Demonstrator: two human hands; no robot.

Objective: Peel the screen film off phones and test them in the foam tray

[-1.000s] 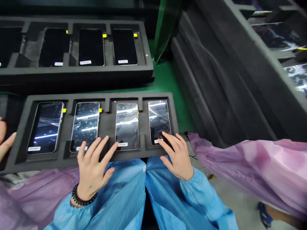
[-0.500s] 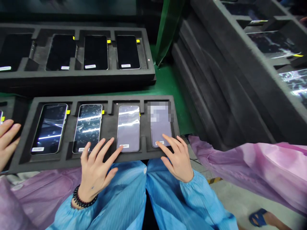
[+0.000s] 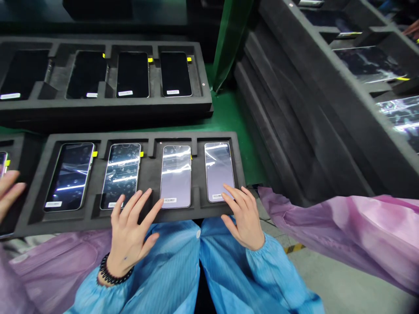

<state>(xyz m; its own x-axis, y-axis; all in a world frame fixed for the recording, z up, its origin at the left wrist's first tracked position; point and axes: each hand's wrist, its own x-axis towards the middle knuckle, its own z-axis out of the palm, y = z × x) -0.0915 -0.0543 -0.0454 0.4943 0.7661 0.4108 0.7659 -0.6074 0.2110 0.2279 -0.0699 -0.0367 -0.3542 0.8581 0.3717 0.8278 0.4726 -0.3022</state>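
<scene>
A matte black foam tray, square-cornered and cut into recesses, is carrying flat, rounded glass phones in a row. The end phone is lying beside the tray's right edge, the inner phone to its left; both are showing smooth lilac-grey screens. Toward the left edge, a speckled phone and a dark phone are reflecting streaks of light. The left hand, wearing a coiled black bracelet, is spreading palm down, grip wide and holding nothing, its index fingertip reaching the inner phone's lower left corner. The right hand is bending loosely, fingers apart and grasping nothing, over the end phone's lower right corner.
</scene>
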